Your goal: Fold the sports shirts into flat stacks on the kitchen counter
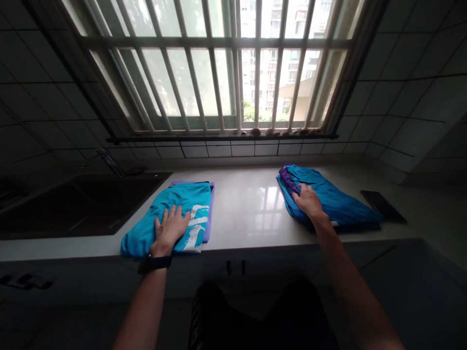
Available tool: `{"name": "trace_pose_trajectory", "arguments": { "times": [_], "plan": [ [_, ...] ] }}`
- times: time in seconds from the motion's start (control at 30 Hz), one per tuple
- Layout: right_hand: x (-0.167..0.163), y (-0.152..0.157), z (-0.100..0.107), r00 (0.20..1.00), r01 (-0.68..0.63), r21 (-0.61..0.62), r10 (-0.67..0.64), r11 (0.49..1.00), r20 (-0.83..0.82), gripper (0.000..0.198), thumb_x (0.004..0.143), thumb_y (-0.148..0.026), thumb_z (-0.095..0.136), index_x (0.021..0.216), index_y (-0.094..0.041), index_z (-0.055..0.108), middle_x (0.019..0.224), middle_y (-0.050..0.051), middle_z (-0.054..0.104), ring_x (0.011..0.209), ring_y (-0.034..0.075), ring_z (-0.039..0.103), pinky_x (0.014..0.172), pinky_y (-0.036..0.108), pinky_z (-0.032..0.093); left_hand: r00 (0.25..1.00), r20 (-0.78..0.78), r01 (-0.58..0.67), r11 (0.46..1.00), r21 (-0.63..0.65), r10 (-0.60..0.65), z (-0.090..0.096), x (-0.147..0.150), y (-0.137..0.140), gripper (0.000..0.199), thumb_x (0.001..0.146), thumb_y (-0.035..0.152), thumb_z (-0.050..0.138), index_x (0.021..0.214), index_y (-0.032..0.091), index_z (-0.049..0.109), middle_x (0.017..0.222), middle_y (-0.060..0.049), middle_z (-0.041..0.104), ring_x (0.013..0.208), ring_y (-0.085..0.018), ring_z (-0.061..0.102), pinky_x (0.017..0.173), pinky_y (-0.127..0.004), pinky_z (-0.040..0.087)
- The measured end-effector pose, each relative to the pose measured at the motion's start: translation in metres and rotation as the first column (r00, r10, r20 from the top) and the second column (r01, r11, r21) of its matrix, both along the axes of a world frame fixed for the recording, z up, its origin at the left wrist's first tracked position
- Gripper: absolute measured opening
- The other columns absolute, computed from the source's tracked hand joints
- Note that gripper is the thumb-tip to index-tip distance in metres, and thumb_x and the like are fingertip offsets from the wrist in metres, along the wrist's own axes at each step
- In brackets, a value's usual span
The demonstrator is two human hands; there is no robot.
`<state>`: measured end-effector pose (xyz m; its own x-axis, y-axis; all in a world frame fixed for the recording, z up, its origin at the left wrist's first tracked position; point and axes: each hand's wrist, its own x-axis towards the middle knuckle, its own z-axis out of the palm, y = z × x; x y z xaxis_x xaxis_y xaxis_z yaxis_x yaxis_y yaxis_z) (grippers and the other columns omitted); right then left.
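My left hand point(172, 226) lies flat with spread fingers on a folded turquoise T-shirt point(146, 226) that has a white print. Beneath that shirt the edge of a lilac garment point(208, 228) sticks out. On the other side of the counter, my right hand point(308, 200) rests on a pile of folded blue clothes point(332, 192), its fingers at the pile's left side. A purple piece of fabric point(287, 180) shows along that left edge. Neither hand visibly grips anything, and the undersides of the fingers are hidden.
A pale countertop point(242, 204) runs between the two piles. The dark sink point(83, 204) with its faucet point(111, 163) is at the left. A flat dark object point(383, 206) lies right of the blue pile. Behind stands a barred window point(219, 87) with small objects point(270, 132) on its sill.
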<state>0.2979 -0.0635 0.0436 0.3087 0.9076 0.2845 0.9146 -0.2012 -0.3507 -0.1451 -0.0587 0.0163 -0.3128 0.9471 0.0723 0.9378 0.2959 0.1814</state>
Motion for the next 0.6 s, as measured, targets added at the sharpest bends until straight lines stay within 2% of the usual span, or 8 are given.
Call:
{"name": "trace_pose_trajectory", "arguments": {
  "times": [0.07, 0.13, 0.27, 0.37, 0.5, 0.6],
  "plan": [
    [0.025, 0.000, -0.003, 0.988, 0.145, -0.088, -0.140, 0.986, 0.060, 0.046, 0.099, -0.032, 0.057, 0.139, -0.009, 0.060, 0.133, 0.024, 0.064, 0.123, 0.035, 0.062, 0.101, 0.041, 0.048, 0.999, 0.031, 0.018, 1.000, 0.006, -0.018, 0.005, 0.018, 0.004, 0.066, 0.103, 0.052, 0.033, 0.153, 0.013, 0.053, 0.163, -0.018, 0.045, 0.152, -0.038, 0.039, 0.125, -0.060, 0.027],
    [0.037, 0.001, -0.007, 0.977, 0.203, -0.141, -0.192, 0.969, 0.088, 0.044, 0.102, -0.036, 0.052, 0.135, -0.009, 0.062, 0.135, 0.025, 0.062, 0.125, 0.035, 0.062, 0.100, 0.041, 0.048, 0.996, 0.034, 0.083, 0.996, 0.032, -0.084, 0.008, 0.035, 0.007, 0.063, 0.104, 0.049, 0.034, 0.153, 0.014, 0.053, 0.164, -0.016, 0.045, 0.153, -0.034, 0.038, 0.127, -0.056, 0.025],
    [0.052, 0.008, -0.011, 0.987, 0.163, -0.197, -0.155, 0.967, 0.052, 0.039, 0.106, -0.037, 0.042, 0.125, -0.013, 0.068, 0.126, 0.022, 0.070, 0.116, 0.033, 0.067, 0.092, 0.038, 0.049, 0.990, -0.014, 0.142, 0.990, 0.008, -0.142, 0.004, 0.054, 0.010, 0.061, 0.105, 0.047, 0.035, 0.155, 0.016, 0.051, 0.170, -0.012, 0.035, 0.160, -0.032, 0.024, 0.130, -0.056, 0.017],
    [0.066, 0.015, -0.007, 0.991, 0.123, -0.217, -0.132, 0.968, -0.028, 0.040, 0.107, -0.038, 0.041, 0.113, -0.016, 0.074, 0.116, 0.019, 0.075, 0.107, 0.031, 0.070, 0.082, 0.034, 0.048, 0.989, -0.025, 0.148, 0.989, -0.002, -0.148, 0.001, 0.054, 0.009, 0.060, 0.106, 0.047, 0.035, 0.154, 0.016, 0.052, 0.170, -0.011, 0.034, 0.161, -0.031, 0.022, 0.130, -0.055, 0.016],
    [0.076, 0.020, 0.004, 0.982, 0.143, -0.106, -0.154, 0.984, -0.105, 0.042, 0.105, -0.035, 0.043, 0.098, -0.015, 0.079, 0.106, 0.021, 0.076, 0.099, 0.031, 0.071, 0.077, 0.033, 0.046, 0.989, -0.028, 0.145, 0.989, 0.029, -0.145, -0.002, 0.050, 0.007, 0.058, 0.105, 0.046, 0.038, 0.152, 0.017, 0.054, 0.168, -0.010, 0.037, 0.160, -0.030, 0.024, 0.130, -0.053, 0.017],
    [0.072, 0.021, 0.012, 0.967, 0.227, 0.136, -0.206, 0.964, -0.153, 0.041, 0.104, -0.034, 0.044, 0.100, -0.013, 0.079, 0.106, 0.022, 0.075, 0.098, 0.032, 0.070, 0.081, 0.036, 0.047, 0.989, -0.027, 0.148, 0.987, 0.059, -0.147, -0.006, 0.048, 0.008, 0.057, 0.105, 0.047, 0.038, 0.151, 0.017, 0.057, 0.167, -0.011, 0.040, 0.159, -0.030, 0.026, 0.130, -0.053, 0.018]
  ]
}}
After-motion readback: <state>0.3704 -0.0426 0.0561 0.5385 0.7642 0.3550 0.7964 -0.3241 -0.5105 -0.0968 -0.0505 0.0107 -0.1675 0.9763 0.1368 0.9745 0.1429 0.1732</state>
